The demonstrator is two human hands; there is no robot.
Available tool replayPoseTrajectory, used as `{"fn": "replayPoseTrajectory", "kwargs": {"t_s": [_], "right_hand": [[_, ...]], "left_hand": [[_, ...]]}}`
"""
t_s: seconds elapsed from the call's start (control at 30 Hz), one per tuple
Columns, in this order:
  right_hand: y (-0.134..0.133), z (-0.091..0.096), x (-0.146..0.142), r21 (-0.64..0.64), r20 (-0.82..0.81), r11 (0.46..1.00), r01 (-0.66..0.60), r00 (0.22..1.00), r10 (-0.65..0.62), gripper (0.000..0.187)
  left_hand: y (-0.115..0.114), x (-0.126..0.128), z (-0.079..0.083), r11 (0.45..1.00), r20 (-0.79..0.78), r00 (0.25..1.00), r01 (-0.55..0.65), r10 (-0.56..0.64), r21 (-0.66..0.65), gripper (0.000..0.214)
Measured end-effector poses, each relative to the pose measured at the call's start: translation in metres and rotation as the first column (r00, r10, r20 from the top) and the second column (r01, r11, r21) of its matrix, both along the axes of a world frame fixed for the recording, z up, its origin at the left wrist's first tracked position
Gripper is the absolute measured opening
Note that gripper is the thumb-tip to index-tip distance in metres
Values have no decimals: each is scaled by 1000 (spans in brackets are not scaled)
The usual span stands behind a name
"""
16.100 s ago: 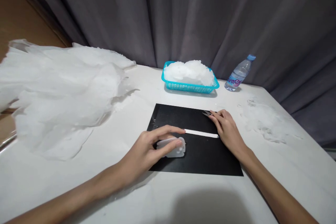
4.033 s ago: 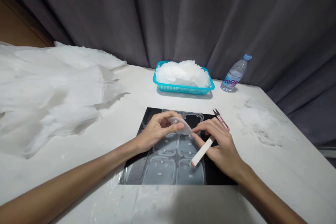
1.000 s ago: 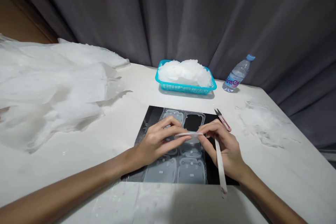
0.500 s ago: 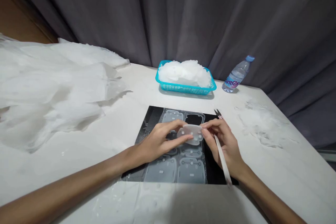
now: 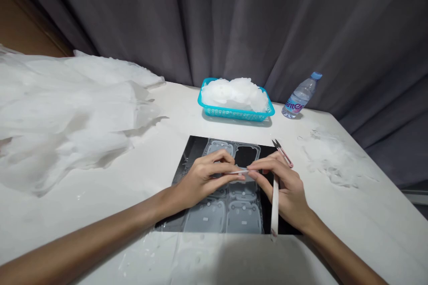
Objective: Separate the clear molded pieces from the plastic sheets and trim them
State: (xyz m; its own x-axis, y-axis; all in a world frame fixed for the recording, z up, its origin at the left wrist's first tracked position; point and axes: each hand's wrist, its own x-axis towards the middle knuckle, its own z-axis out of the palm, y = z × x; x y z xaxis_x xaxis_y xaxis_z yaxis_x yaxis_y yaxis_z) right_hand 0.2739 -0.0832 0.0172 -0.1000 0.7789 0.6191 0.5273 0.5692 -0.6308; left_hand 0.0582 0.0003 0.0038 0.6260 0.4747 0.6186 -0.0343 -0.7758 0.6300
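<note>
My left hand (image 5: 203, 177) and my right hand (image 5: 284, 182) pinch a small translucent white piece (image 5: 239, 172) between their fingertips, seen edge-on above a black mat (image 5: 267, 222). A long white stick (image 5: 275, 202) also lies in my right hand, slanting down toward me. Under both hands a clear moulded sheet (image 5: 220, 213) with several rounded cells lies on the mat. One cell at its far right is cut out and shows black. Small pink snips (image 5: 282, 152) rest on the mat just beyond my right hand.
A turquoise basket (image 5: 234, 111) heaped with white pieces stands at the back of the white table. A water bottle (image 5: 301, 96) is to its right. A big pile of white sheets (image 5: 67, 111) covers the left side. White scraps (image 5: 331, 160) lie at right.
The small piece has turned from facing me flat to edge-on between both hands. The white stick in my right hand has swung slightly, now pointing more straight down toward me.
</note>
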Motion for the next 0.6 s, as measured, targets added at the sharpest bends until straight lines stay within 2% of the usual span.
{"fn": "replayPoseTrajectory", "kwargs": {"t_s": [0.13, 0.3, 0.37, 0.47, 0.53, 0.6], "right_hand": [[0, 0, 2, 21, -40, 999, -26, 999, 27, 18], [5, -9, 5, -84, -58, 996, -1, 998, -4, 8], [9, -16, 7, -101, 3, 993, 54, 999, -54, 6], [19, -29, 9, -90, 164, 983, 160, 976, -144, 11], [24, -36, 9, -85, 241, 976, 199, 955, -174, 13], [27, -41, 6, -73, 304, 976, 206, 936, -175, 13]], "left_hand": [[0, -3, 1, 999, 18, 1000, -4, 4, 33, 17], [1, -1, 0, 999, -48, 998, -37, 37, -13, 15], [1, 1, 1, 989, -106, 990, -103, 92, -107, 16], [7, 1, 3, 934, -203, 953, -269, 224, -233, 25], [21, 0, 7, 898, -202, 930, -353, 307, -262, 29], [47, 0, 18, 868, -118, 913, -408, 391, -281, 31]]}}
